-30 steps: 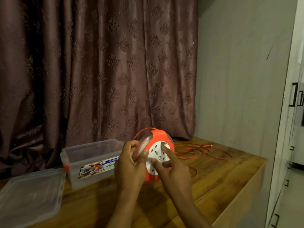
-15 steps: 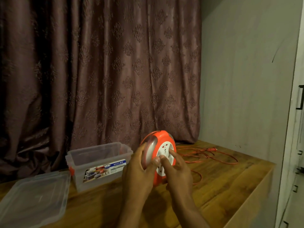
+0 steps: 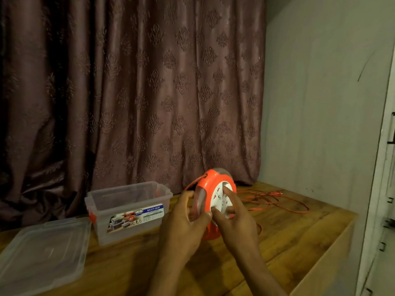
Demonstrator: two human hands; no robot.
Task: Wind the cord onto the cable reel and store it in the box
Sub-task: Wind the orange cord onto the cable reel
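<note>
— What are the hands doing with the reel?

— The left hand (image 3: 181, 223) wraps the near edge of the orange cable reel (image 3: 213, 201), fingers curled round the clear rim and the thumb pressed on the front. The right hand (image 3: 233, 218) lies on the white socket face, fingers (image 3: 229, 194) a little spread, the forefinger stretched up across it.

— And the cord?

— The orange cord (image 3: 275, 199) lies loose in loops on the wooden table (image 3: 128, 263), to the right of the reel and farther back, its plug near the wall. One strand arcs over the reel's far left side.

— The box?

— The clear plastic box (image 3: 126, 208) stands open to the left of the reel, its lid (image 3: 42, 251) flat on the table, farther left.

— Anything unclear?

— The hands hide the reel's base, and how much cord is wound inside I cannot tell.
</note>
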